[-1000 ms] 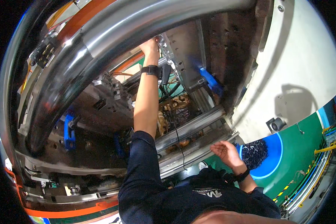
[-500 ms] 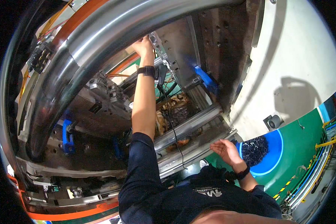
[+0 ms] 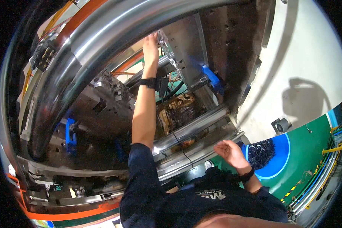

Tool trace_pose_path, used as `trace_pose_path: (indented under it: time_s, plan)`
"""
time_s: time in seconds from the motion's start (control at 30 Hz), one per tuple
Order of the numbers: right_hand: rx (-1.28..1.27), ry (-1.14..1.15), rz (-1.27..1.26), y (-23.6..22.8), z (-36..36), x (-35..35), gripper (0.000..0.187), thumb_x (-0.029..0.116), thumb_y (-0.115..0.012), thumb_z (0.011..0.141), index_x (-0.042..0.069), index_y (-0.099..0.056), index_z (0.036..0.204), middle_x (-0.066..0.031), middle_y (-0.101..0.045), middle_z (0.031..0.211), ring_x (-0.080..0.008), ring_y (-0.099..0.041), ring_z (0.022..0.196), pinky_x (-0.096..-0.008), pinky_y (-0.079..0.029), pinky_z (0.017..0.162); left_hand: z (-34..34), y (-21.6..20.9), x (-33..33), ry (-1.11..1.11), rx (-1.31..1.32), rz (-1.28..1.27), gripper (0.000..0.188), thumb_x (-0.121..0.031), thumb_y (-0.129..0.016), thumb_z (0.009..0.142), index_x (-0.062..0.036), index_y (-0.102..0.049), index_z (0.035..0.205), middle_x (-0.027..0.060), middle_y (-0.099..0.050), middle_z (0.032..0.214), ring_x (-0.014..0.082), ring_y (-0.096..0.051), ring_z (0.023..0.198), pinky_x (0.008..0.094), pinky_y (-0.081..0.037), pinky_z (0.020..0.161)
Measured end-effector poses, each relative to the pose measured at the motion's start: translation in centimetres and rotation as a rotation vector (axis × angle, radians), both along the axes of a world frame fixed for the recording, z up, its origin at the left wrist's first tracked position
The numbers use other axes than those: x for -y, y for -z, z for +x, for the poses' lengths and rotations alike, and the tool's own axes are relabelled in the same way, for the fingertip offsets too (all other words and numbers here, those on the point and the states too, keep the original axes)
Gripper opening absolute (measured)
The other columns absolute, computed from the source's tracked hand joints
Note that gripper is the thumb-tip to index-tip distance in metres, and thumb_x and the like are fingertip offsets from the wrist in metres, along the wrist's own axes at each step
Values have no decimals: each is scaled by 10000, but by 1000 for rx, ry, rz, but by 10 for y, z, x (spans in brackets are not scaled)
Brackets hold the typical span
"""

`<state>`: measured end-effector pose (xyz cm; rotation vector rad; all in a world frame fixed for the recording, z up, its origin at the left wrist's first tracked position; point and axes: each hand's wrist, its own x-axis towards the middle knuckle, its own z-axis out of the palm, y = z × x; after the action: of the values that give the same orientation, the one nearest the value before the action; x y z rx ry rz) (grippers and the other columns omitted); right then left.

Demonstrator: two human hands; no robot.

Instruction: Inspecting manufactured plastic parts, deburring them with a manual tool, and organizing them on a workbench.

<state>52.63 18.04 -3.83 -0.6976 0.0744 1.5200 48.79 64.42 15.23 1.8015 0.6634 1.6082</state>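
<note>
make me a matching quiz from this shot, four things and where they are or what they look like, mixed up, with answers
Things
1. left hand
2. right hand
3. tub
4. panel

Places and looks
A. open, just left of the tub in the picture
B. white, with a shadow on it
C. stretched up beside a silvery metal part
D. blue, with dark pieces in it

Pairs: 1-C, 2-A, 3-D, 4-B
</note>
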Motion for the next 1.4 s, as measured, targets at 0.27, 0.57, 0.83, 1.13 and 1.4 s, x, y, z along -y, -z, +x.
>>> trace_pose_path:
  time_s: [0.27, 0.57, 0.83, 1.13, 1.4]
  plan:
    - [-87, 159, 362, -63, -4, -80, 329, 313, -461, 988, 18, -604, 1008, -134, -681, 1009, -261, -661, 954, -336, -539, 873, -72, 4, 259, 559, -834, 470, 149, -153, -668, 766, -50, -676, 874, 110, -661, 914, 272, -613, 941, 412, -479, 828]
    - [0, 15, 66, -41, -18, -104, 363, 391, -411, 1006, 86, -599, 1063, -41, -661, 950, -174, -637, 871, -310, -511, 768, -107, 92, 288, 437, -944, 585, 201, -113, -650, 681, -89, -671, 879, 38, -589, 1048, 214, -533, 1137, 557, -263, 1106]
    - [-101, -22, 209, -34, -29, -117, 462, 424, -405, 1002, 23, -599, 1124, -87, -667, 1006, -203, -643, 901, -335, -505, 846, -121, 100, 291, 412, -842, 509, 202, -108, -601, 709, -36, -641, 894, 68, -591, 993, 238, -546, 1094, 524, -270, 1111]
    - [-235, 76, 75, -40, -37, -123, 425, 419, -423, 999, 33, -602, 1017, -108, -682, 974, -222, -649, 904, -352, -517, 846, -112, 55, 279, 299, -1124, 378, 38, -107, -608, 816, -72, -610, 830, 90, -614, 942, 264, -592, 968, 497, -343, 1064]
    - [-187, 152, 48, -33, -29, -91, 379, 369, -446, 993, 4, -549, 993, -174, -667, 892, -272, -663, 820, -358, -561, 761, -39, 5, 88, 160, 104, -62, 171, -137, -562, 963, 25, -612, 948, 37, -644, 828, 98, -577, 760, 245, -463, 711]
